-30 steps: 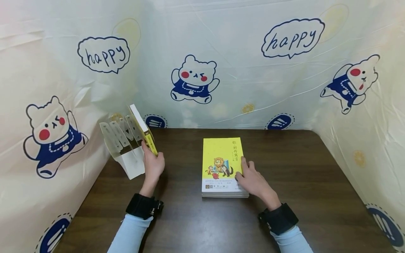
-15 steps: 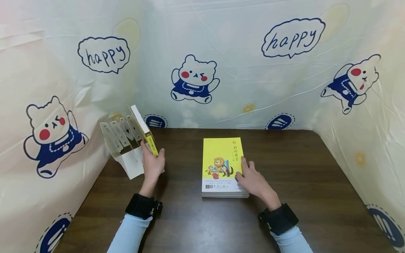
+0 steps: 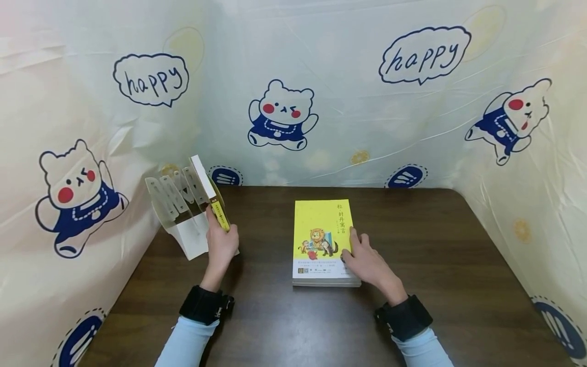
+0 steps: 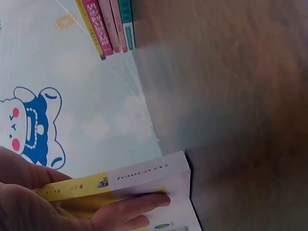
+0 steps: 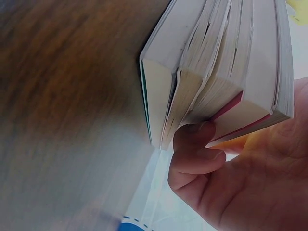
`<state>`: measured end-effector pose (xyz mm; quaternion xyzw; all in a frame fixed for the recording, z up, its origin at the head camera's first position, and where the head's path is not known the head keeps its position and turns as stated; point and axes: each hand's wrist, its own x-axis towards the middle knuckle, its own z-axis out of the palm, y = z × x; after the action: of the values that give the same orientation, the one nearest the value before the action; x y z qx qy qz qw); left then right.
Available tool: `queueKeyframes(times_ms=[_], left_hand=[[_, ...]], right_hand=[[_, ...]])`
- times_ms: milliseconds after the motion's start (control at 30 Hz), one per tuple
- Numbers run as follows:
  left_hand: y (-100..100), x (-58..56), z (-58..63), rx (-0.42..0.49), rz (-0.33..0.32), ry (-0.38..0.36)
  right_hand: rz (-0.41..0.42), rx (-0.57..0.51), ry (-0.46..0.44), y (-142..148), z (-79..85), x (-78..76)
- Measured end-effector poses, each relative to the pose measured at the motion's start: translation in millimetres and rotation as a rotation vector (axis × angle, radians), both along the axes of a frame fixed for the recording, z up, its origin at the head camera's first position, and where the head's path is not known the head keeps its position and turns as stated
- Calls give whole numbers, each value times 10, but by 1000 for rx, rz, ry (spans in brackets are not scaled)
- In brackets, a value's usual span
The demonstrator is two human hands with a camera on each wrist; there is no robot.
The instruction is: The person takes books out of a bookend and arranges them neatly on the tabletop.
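My left hand [image 3: 222, 245] grips a yellow-and-white book [image 3: 219, 213] at the right side of a white slotted book stand [image 3: 190, 237]. The book stands on edge, tilted. In the left wrist view its printed spine [image 4: 137, 174] faces up, with fingers along the cover. My right hand [image 3: 369, 261] holds the right edge of a stack of books at the table's middle. On top lies a yellow book [image 3: 318, 216] with animals on its cover. In the right wrist view, curled fingers [image 5: 195, 161] press against the page edges [image 5: 192, 91]; the thumb is hidden there.
Everything stands on a dark brown table [image 3: 426, 239]. A pale curtain [image 3: 344, 127] printed with bears closes off the back and both sides. The stand's thin dividers [image 3: 174, 196] rise near the left curtain.
My left hand and its book have shifted slightly down in the head view, towards me. The right hand and the stack have kept their place.
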<state>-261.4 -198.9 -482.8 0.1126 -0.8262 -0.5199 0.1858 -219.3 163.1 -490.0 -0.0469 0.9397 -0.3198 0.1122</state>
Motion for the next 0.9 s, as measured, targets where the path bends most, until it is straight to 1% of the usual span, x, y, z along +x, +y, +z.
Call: queueKeyframes(times_ms=[200, 600, 800, 900], left_hand=[[14, 47, -4, -5, 1, -4], [31, 113, -4, 3, 5, 32], [37, 144, -19, 0, 13, 37], [44, 164, -17, -12, 27, 43]], right_hand=[[4, -4, 4, 4, 14, -4], [4, 1, 0, 5, 0, -22], [13, -2, 10, 12, -14, -21], [15, -1, 11, 14, -10, -21]])
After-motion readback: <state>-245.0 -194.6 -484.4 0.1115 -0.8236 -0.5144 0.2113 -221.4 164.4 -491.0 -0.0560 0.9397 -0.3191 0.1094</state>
